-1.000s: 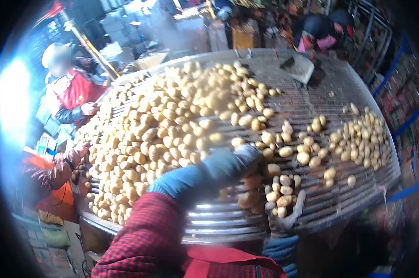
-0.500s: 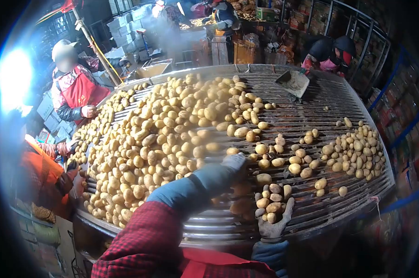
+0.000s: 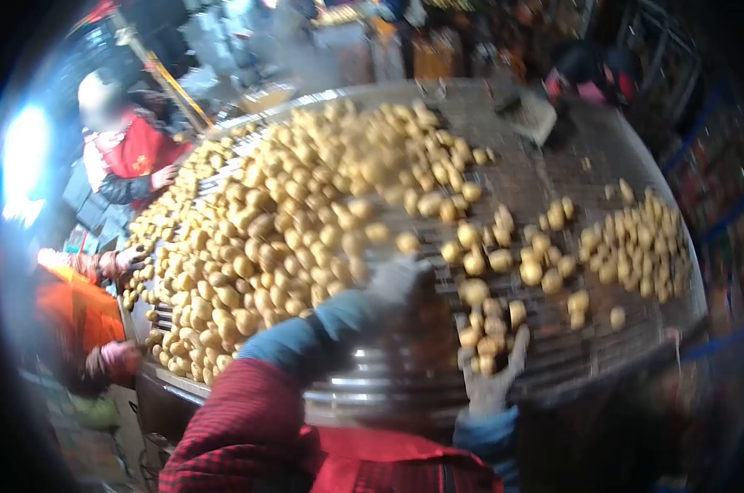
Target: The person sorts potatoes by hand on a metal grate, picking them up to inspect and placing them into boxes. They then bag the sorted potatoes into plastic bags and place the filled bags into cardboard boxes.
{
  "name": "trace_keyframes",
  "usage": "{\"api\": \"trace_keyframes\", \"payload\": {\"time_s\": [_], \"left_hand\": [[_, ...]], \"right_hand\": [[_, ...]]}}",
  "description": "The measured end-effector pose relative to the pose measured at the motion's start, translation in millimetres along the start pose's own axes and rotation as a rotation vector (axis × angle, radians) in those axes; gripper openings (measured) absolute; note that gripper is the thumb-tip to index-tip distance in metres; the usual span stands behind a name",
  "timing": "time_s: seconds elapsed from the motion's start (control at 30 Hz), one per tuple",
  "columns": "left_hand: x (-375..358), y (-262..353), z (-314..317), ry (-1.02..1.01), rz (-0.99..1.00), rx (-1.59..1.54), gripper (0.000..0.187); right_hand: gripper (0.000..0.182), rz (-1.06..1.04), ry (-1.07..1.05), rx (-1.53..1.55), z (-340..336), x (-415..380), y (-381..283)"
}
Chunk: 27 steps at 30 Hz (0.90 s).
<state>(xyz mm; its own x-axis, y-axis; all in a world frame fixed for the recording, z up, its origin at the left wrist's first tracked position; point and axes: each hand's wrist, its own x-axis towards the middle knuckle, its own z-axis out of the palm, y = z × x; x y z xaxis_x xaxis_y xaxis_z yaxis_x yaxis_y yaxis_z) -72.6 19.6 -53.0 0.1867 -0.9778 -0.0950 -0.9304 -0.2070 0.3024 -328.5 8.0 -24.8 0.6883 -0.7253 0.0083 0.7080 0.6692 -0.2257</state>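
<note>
My left hand point(image 3: 398, 281), in a pale glove with a blue sleeve cover, is over the slatted table beside the right edge of the big potato heap point(image 3: 249, 238). Motion blurs its fingers, and I cannot make out anything in them. Nearer to me, my right hand point(image 3: 489, 382) is in a grey-white glove, palm up, with fingers and thumb apart. It cups the near side of a small cluster of potatoes point(image 3: 491, 329), which touches the glove. Loose potatoes point(image 3: 545, 259) lie just beyond.
A pile of smaller potatoes point(image 3: 639, 246) lies at the right of the slatted table point(image 3: 586, 337). A scoop point(image 3: 530, 117) rests near the far edge. One person in red point(image 3: 142, 152) and another in orange point(image 3: 80, 304) are along the left side; another person point(image 3: 590, 74) bends at the far right.
The view has tilted and blurred, so the table sits higher in it. My left hand has moved a little left and nearer to me. My right hand stays against the small cluster.
</note>
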Motion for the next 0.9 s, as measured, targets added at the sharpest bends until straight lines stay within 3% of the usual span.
{"api": "trace_keyframes", "payload": {"time_s": [0.03, 0.07, 0.1, 0.13, 0.17, 0.23, 0.33, 0.43, 0.5, 0.53, 0.57, 0.6, 0.67, 0.8, 0.87, 0.9], "left_hand": [[-20.3, 13.3, -13.1, 0.044, 0.048, 0.16, 0.021], [-37.0, 15.6, -33.5, 0.002, 0.127, -0.008, 0.014], [-53.5, 23.4, -43.3, 0.095, 0.136, -0.007, 0.019], [-69.4, 12.4, -32.0, 0.36, 0.259, -0.228, 0.018], [-81.3, 1.7, -33.9, 0.395, 0.272, -0.265, 0.018], [-92.6, -17.2, -39.2, 0.339, 0.162, -0.347, 0.012], [-77.5, -28.5, -49.2, 0.355, 0.008, -0.119, 0.01], [-40.8, -12.7, -57.0, 0.338, 0.262, 0.041, 0.024], [-17.7, -1.6, -52.2, 0.167, 0.35, 0.074, 0.035], [2.8, -4.0, -47.0, -0.152, 0.269, 0.128, 0.039], [6.3, -6.6, -41.3, -0.22, 0.363, 0.156, 0.037], [17.7, -26.7, -19.5, -0.091, 0.525, 0.117, 0.036], [24.3, -40.0, -0.3, -0.063, 0.547, 0.038, 0.034], [19.0, -32.5, -4.6, -0.195, 0.258, -0.062, 0.029], [7.2, -4.1, -32.5, -0.151, 0.244, 0.021, 0.025], [3.4, -7.3, -32.9, 0.003, 0.257, -0.034, 0.024]], "right_hand": [[0.064, -0.031, 0.119, 0.06, 13.2, 1.9, 3.1], [0.063, -0.128, 0.352, -0.014, 24.4, 3.9, 6.8], [0.063, 0.008, 0.289, 0.023, 5.8, -5.0, -1.8], [0.063, 0.025, 0.239, 0.005, -0.4, -6.9, -4.3], [0.063, 0.011, 0.142, -0.034, -6.2, -5.0, -4.1], [0.065, -0.016, 0.209, 0.002, 10.5, -6.0, -1.1], [0.067, -0.015, 0.283, -0.051, 1.3, -7.7, -2.0], [0.068, 0.011, 0.279, -0.061, -4.2, -7.9, -3.2], [0.068, 0.041, 0.239, 0.029, 2.6, -7.3, -1.5], [0.068, 0.05, 0.212, 0.074, 5.4, -6.2, -2.5], [0.069, 0.024, 0.173, 0.001, -2.9, -5.9, -2.7], [0.069, -0.041, 0.213, -0.081, 1.2, -3.3, -1.3], [0.069, -0.05, 0.226, -0.14, 0.2, -4.5, -1.6], [0.068, 0.007, 0.182, -0.049, -13.7, -6.2, -4.9], [0.068, 0.016, 0.195, -0.039, -8.4, -6.4, -4.6], [0.068, 0.018, 0.181, -0.04, -6.5, -6.2, -4.3]]}}
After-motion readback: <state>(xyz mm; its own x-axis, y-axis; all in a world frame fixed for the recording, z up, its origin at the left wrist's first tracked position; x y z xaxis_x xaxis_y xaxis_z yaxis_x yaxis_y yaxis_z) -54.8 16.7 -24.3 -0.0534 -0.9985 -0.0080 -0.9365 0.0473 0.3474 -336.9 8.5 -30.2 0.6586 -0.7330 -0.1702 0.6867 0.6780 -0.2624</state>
